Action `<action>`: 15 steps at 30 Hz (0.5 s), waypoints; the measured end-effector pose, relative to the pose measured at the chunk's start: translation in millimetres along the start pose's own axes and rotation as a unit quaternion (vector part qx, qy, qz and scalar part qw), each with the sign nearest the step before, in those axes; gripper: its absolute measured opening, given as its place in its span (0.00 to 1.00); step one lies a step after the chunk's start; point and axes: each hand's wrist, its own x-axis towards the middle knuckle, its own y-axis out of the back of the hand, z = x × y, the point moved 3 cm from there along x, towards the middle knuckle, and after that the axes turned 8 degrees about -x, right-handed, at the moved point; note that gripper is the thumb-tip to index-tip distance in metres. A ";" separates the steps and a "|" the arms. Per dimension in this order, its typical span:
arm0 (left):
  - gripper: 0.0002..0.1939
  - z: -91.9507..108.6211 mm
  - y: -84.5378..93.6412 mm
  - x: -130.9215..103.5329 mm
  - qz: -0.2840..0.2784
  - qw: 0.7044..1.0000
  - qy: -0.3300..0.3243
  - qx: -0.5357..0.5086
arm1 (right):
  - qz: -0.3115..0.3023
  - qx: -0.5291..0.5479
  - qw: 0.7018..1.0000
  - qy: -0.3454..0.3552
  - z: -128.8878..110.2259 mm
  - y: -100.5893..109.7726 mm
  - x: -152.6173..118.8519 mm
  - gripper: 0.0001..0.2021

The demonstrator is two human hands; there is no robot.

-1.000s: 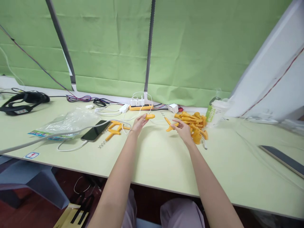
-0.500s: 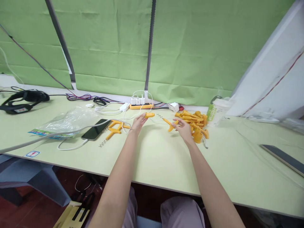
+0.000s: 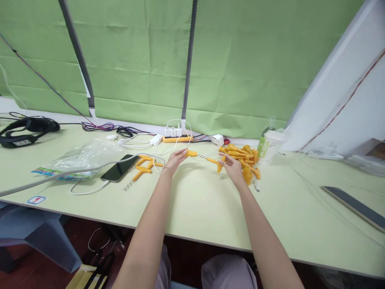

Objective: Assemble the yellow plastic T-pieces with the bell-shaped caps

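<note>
My left hand (image 3: 176, 160) pinches a yellow plastic sleeve (image 3: 191, 153) that points right. In my right hand (image 3: 234, 167) is a yellow-handled corkscrew (image 3: 220, 164), gripped by its handle. Its metal spiral points left, with the tip at or very near the sleeve's end; whether it has entered cannot be made out. Just beyond my right hand lies a heap of yellow plastic parts (image 3: 240, 151). To the left of my left hand, other yellow corkscrews (image 3: 141, 171) lie on the table, spirals pointing left.
A charging phone (image 3: 118, 169) and a clear plastic bag (image 3: 84, 156) lie at left, crossed by a cable. A power strip (image 3: 177, 139) sits along the back. A paper cup (image 3: 272, 146) stands right of the heap; another dark device (image 3: 355, 204) lies far right.
My hands have come closer together, bringing the corkscrew's spiral up to the sleeve and roughly into line with it. The camera view has shifted slightly.
</note>
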 end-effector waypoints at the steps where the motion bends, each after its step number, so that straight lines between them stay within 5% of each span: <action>1: 0.13 -1.9 -1.6 0.5 -0.011 1.000 0.006 0.003 | -0.002 0.001 1.000 0.007 -0.7 0.3 -0.3 0.19; 6: 0.16 -15.4 -15.3 -1.6 -0.061 0.997 0.043 0.036 | -0.012 -0.001 1.000 0.010 -4.2 -6.0 -4.4 0.18; 15: 0.25 -20.8 -20.9 -6.6 -0.132 0.981 0.069 0.121 | -0.022 0.194 0.975 -0.106 10.2 -20.0 -4.9 0.22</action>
